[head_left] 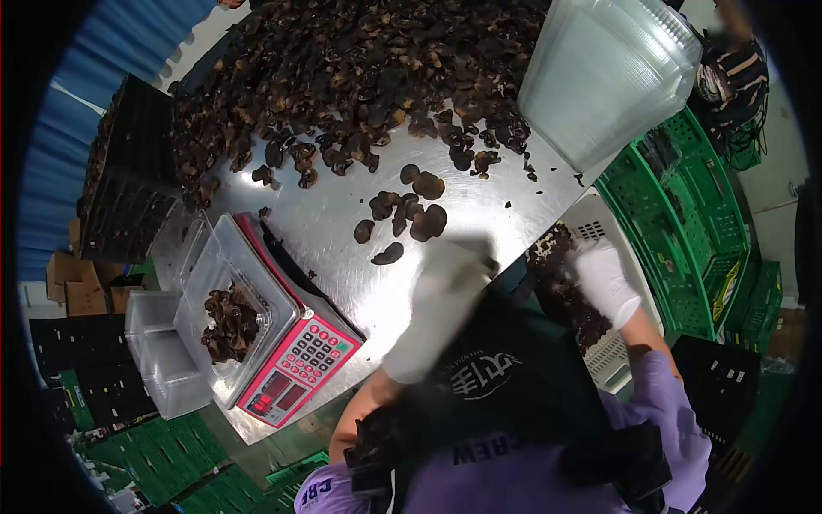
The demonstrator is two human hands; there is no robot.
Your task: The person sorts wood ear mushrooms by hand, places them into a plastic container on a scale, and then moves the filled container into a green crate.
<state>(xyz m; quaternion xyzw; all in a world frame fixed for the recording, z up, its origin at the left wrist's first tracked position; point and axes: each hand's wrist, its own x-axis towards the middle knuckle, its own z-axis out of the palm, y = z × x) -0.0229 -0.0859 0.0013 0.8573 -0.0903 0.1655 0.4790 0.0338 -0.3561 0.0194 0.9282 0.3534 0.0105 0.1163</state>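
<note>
My left hand (445,300), in a white glove, is blurred at the table's near edge, beside a few loose dark mushroom pieces (428,221). Its fingers are smeared by motion, with something dark at their tips. Over a white basket (646,276) on the right is my right hand (606,278), also gloved, touching or just above dark pieces (565,300); its fingertips are unclear. On the red scale (295,364) at the left, an open clear container (199,338) holds a clump of dark mushrooms (231,324).
A large mushroom pile (360,68) covers the far part of the metal table (321,227). Stacked clear containers (608,77) stand at its right corner. Green crates (676,231) are at the right, black trays (128,171) at the left. Part of another person (732,77) shows at upper right.
</note>
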